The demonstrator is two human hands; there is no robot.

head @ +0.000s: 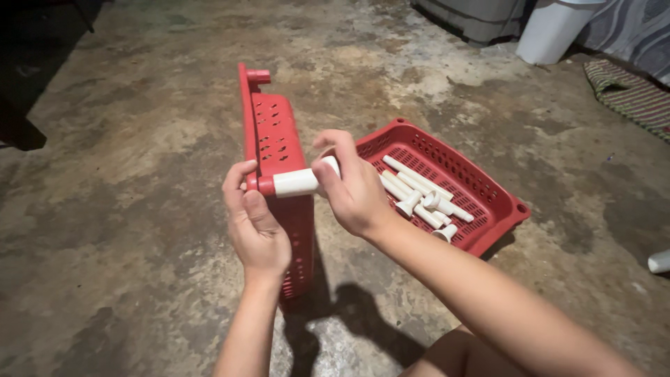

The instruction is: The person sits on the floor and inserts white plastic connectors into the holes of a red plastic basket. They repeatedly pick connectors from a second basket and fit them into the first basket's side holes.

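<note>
Two red plastic trays with perforated walls occupy the centre of the head view. The upright tray [278, 150] stands on edge on the concrete floor [125, 209], its long side running from 6 o'clock up toward 12 o'clock, with a round socket at each visible corner. A short white tube [296, 182] sits in the near corner socket and projects toward 3 o'clock.

The left hand [255, 227] is closed around the near edge of the upright tray just below that socket, thumb pointing up along the rim. The right hand [352, 185] is curled over the free end of the white tube, fingers wrapped round it and thumb pressed on top; the tube's far end is hidden inside the grip.

The flat tray [488, 185] lies on the floor at 3 o'clock of the hands, close beside the right wrist. Inside it rests a loose pile of white tubes [419, 195], some long, some short with flared ends.

At 1 o'clock, well apart, stands a white container [551, 31]; a striped mat [631, 94] lies at 2 o'clock near the frame edge. A further white piece [659, 261] is cut off by the edge at 4 o'clock. The person's knee [460, 356] shows at 6 o'clock.
</note>
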